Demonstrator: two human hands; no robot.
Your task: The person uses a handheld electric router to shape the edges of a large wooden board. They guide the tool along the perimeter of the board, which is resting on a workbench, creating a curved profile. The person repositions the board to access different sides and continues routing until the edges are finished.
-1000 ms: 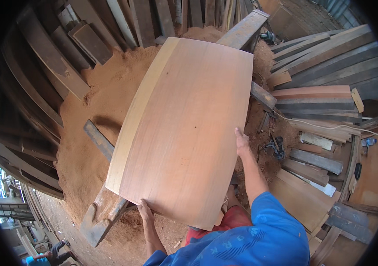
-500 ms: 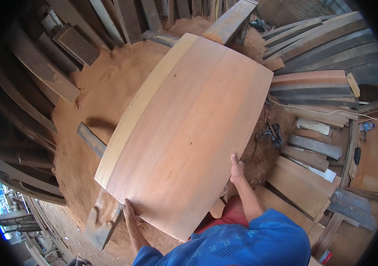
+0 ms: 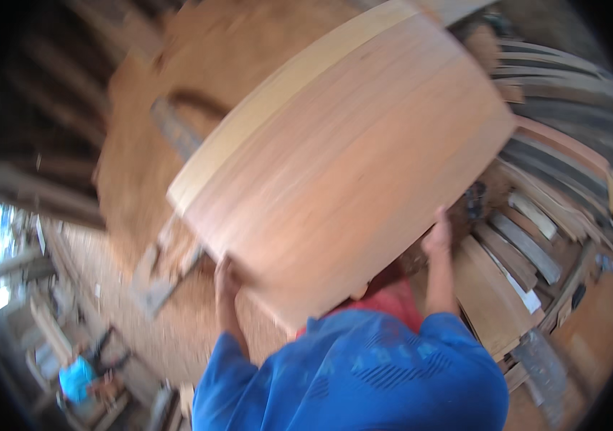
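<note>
A wide wooden panel (image 3: 349, 158), reddish-brown with a pale yellow strip along its far-left side, is held in front of my body. My left hand (image 3: 227, 280) grips its near-left edge, with the fingers partly hidden beneath. On the right long edge, my right hand (image 3: 437, 235) has hold of the panel, thumb pointing up. Below the panel's left side, a worn support board (image 3: 170, 258) and a grey beam end (image 3: 173, 128) stick out. The whole picture is smeared by motion.
Brown sawdust (image 3: 141, 172) is heaped beyond and left of the panel. Stacked planks (image 3: 558, 86) lie at the far right, with shorter boards (image 3: 493, 298) nearer on the right. A person in a turquoise top (image 3: 76, 379) is low at the left.
My view has swung, so the panel sits further right and higher in the picture. Both hands keep their hold on it. The person in turquoise has come into view at lower left.
</note>
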